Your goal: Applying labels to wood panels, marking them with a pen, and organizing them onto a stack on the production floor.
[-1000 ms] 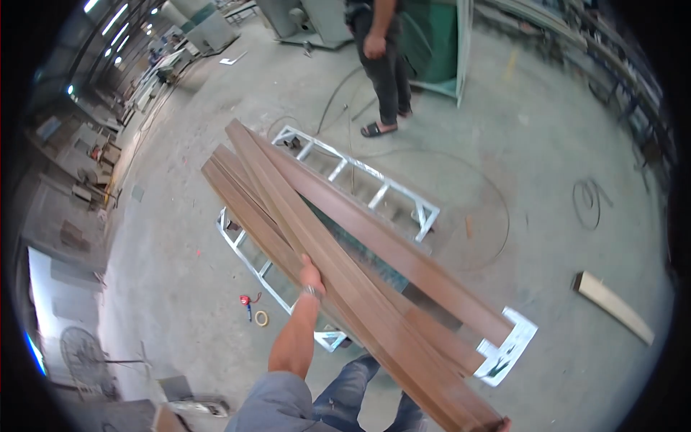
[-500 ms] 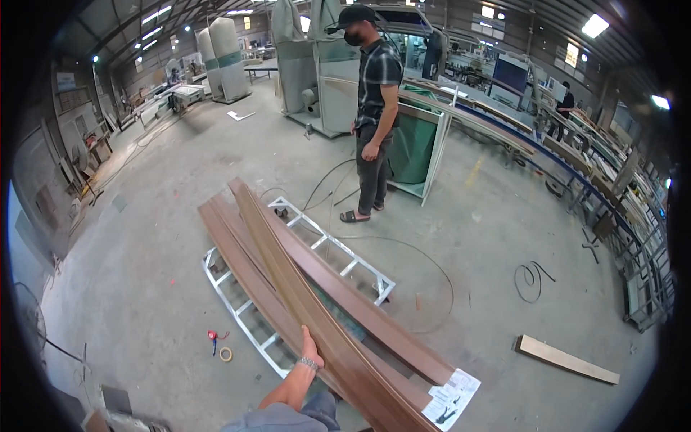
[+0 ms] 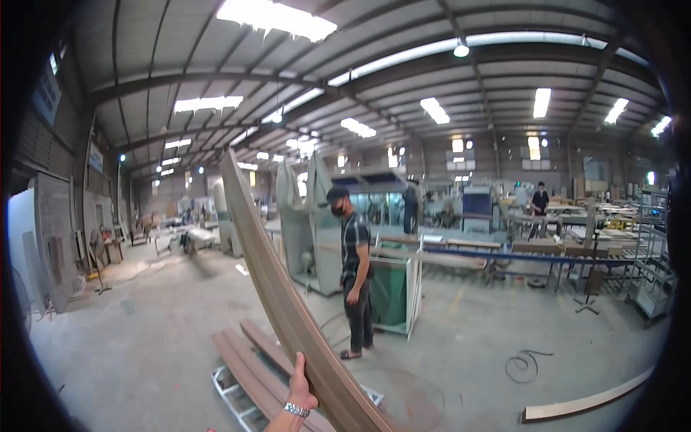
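My left hand (image 3: 301,393), with a metal-band watch on its wrist, grips the left edge of a long brown profiled wooden board (image 3: 277,288). Its thumb lies upward along the board, while the other fingers are hidden behind it. Far end raised, the board slants up and away to the left; its near end runs out of the lower edge of the picture. My right hand is out of sight. Below the raised board, several similar brown boards (image 3: 248,374) lie on a low white metal frame (image 3: 229,398).
Just beyond the boards stands a person (image 3: 354,273) in a checked shirt and dark cap. Behind are a green-panelled cart (image 3: 389,288) and a blue-edged roller conveyor (image 3: 461,252). On the floor at right lie a coiled cable (image 3: 524,367) and a pale wooden beam (image 3: 583,400).
The board in my left hand has risen off the others, its far end tilting up. My view has lifted from the floor toward the hall and roof.
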### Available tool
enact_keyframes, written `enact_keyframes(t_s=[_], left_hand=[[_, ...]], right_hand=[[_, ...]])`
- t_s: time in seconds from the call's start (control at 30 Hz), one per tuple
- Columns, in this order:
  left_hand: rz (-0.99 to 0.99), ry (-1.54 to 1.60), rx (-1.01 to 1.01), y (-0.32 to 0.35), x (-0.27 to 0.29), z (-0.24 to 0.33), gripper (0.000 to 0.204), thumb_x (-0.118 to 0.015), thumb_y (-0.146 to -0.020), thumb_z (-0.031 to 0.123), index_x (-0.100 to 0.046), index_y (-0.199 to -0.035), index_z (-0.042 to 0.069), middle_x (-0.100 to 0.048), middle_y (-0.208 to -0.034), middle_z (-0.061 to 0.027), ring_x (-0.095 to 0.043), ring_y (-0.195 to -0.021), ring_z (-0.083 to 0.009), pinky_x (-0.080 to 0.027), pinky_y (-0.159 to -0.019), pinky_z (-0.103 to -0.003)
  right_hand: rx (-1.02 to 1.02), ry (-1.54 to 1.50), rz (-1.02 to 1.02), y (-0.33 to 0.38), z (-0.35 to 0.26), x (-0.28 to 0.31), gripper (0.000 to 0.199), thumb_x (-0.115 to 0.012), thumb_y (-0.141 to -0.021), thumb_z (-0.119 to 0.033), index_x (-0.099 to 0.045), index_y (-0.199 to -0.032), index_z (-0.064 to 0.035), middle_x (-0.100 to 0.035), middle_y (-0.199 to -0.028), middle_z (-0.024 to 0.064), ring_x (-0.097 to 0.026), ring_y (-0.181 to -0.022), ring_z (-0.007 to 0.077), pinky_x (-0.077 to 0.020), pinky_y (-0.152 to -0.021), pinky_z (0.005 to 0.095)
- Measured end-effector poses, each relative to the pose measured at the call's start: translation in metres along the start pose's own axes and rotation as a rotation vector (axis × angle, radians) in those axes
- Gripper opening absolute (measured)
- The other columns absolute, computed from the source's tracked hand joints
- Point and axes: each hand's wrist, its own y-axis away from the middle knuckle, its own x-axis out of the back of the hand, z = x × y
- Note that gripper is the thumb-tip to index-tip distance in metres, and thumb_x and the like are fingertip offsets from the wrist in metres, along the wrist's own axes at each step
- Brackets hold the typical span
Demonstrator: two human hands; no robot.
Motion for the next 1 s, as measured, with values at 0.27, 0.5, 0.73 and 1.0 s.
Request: enact_keyframes(t_s=[0.27, 0.5, 0.73, 1.0], left_hand=[[-0.278, -0.056, -0.202, 0.006, -0.15, 0.056, 0.059, -0.059, -0.097, 0.048, -0.057, -0.127, -0.002, -0.065, -0.121, -0.0116, -0.062, -0.108, -0.0245, -0.05, -0.094, -0.041], [-0.553, -0.3, -0.367, 0.027, -0.265, 0.085, 0.054, -0.066, -0.095, 0.042, -0.06, -0.121, -0.004, -0.067, -0.112, -0.0088, -0.063, -0.099, -0.0176, -0.051, -0.085, -0.034], [-0.78, -0.569, -0.537, 0.041, -0.271, 0.096, 0.042, -0.075, -0.088, 0.033, -0.066, -0.109, -0.003, -0.07, -0.099, -0.0042, -0.064, -0.087, -0.0118, -0.051, -0.079, -0.029], [-0.94, -1.254, -0.869, 0.046, -0.153, 0.061, 0.06, -0.088, -0.066, 0.051, -0.062, -0.091, 0.002, -0.066, -0.079, -0.0144, -0.067, -0.071, -0.027, -0.052, -0.064, -0.036]], right_hand=[[0.168, 0.278, -0.124, -0.006, 0.004, -0.14, 0.079, -0.056, -0.091, -0.057, -0.044, -0.142, 0.0013, -0.056, -0.131, 0.0259, -0.053, -0.121, 0.0428, -0.047, -0.097, 0.0577], [0.942, -0.427, -0.222, 0.028, -0.54, -0.08, 0.043, -0.067, -0.08, -0.005, -0.061, -0.12, 0.0066, -0.07, -0.105, 0.0152, -0.067, -0.099, 0.0231, -0.0498, -0.09, 0.0345], [1.3, -0.98, -0.562, 0.159, -0.801, 0.026, 0.063, -0.069, -0.089, -0.012, -0.04, -0.142, 0.0053, -0.06, -0.132, 0.0169, -0.062, -0.112, 0.0253, -0.0484, -0.096, 0.0359], [1.228, -0.952, -0.415, 0.079, -0.864, 0.155, 0.071, -0.054, -0.095, -0.051, -0.042, -0.141, 0.0006, -0.055, -0.134, 0.024, -0.053, -0.122, 0.0392, -0.0446, -0.102, 0.0534]])
